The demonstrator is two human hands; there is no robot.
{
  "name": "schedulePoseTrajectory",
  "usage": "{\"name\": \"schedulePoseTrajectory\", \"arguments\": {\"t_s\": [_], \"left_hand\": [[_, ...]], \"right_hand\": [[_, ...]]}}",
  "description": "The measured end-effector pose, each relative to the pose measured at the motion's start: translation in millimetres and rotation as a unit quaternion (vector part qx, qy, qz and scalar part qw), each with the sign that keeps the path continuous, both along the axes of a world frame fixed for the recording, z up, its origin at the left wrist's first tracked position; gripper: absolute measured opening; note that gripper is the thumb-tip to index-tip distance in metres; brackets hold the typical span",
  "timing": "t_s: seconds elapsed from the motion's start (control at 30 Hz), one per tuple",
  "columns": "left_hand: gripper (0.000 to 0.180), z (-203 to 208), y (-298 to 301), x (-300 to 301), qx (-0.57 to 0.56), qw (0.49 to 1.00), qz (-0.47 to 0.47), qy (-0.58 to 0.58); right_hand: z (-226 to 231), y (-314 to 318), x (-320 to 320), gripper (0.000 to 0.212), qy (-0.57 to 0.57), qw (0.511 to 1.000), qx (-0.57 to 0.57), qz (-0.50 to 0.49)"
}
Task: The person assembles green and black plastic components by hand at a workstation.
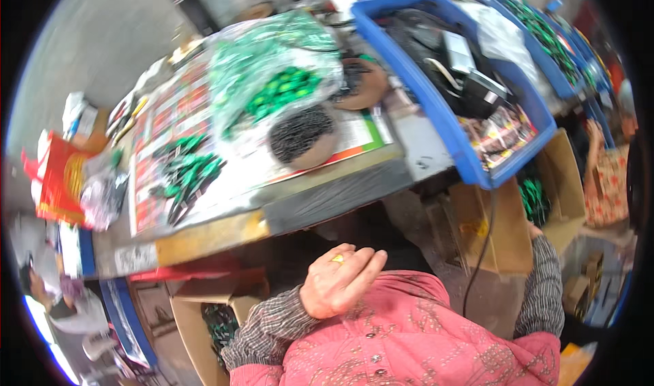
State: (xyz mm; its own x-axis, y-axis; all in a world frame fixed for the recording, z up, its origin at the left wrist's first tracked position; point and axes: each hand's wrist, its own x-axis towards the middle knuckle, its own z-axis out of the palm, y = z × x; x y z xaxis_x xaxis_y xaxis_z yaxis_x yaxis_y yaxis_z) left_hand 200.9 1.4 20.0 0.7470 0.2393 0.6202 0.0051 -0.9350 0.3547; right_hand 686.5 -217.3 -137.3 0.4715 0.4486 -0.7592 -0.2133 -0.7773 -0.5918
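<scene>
My left hand (343, 281) is in front of my pink top, below the table's front edge, with its fingers curled together and a yellow ring on one. Whether anything is inside it is hidden. My right hand (535, 231) reaches down to the edge of an open carton (504, 246) at the right; the cardboard hides its fingers. Inside that carton lie green and black parts (535, 201). On the table are a pile of green-and-black pieces (187, 171), a round container of small black pins (303, 137) and a clear plastic bag (231, 59) of green parts.
A blue bin (422, 113) with black devices stands at the table's right, a black cable (489, 229) hanging below it. Another open carton (187, 318) sits under the table at left. A red bag (61, 181) stands at the left end. Another person's arm (594, 144) shows far right.
</scene>
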Motion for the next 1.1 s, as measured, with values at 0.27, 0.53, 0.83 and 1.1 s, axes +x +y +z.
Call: {"name": "schedulePoseTrajectory", "arguments": {"t_s": [0.27,0.53,0.83,1.1], "left_hand": [[0.038,-18.7,-6.1,-49.4,-0.003,0.997,0.071,-0.023],[0.040,-21.7,-5.5,-61.4,-0.014,0.995,0.091,-0.031],[0.042,-4.1,28.1,-122.8,0.050,0.967,0.244,-0.049],[0.029,11.6,21.0,-144.6,-0.027,0.932,0.348,-0.101]], "right_hand": [[-6.2,-64.9,41.2,0.025,-0.209,0.953,-0.123,0.180],[-21.2,-134.9,88.4,0.023,-0.424,0.831,-0.232,0.275],[159.4,-31.7,56.3,0.021,-0.803,0.571,-0.099,0.142],[309.7,180.4,-181.5,0.011,-0.646,0.653,0.317,0.235]]}}
